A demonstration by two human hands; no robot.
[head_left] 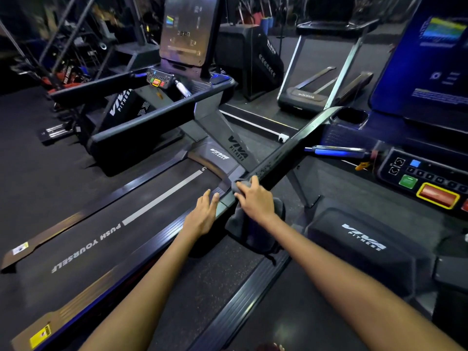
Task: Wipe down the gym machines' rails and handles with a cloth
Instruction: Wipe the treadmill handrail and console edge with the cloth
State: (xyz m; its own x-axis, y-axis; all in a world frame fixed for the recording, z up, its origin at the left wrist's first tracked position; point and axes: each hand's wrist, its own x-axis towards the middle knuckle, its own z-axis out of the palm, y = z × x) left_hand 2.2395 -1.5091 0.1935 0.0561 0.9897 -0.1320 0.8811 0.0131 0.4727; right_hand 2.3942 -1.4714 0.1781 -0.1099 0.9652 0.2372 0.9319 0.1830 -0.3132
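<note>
Three treadmills, one cloth, two hands.

We see a dark grey cloth on a black rail. The treadmill belt is black with white lettering and a white stripe. The stop button is red, framed yellow, beside a green button.

Right hand presses a grey cloth on the treadmill rail; left hand hovers open beside it.

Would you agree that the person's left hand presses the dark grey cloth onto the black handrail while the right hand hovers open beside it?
Not quite: the hands are swapped. In the head view, the right hand presses the dark grey cloth onto the black handrail, while the left hand hovers open beside it.
</note>
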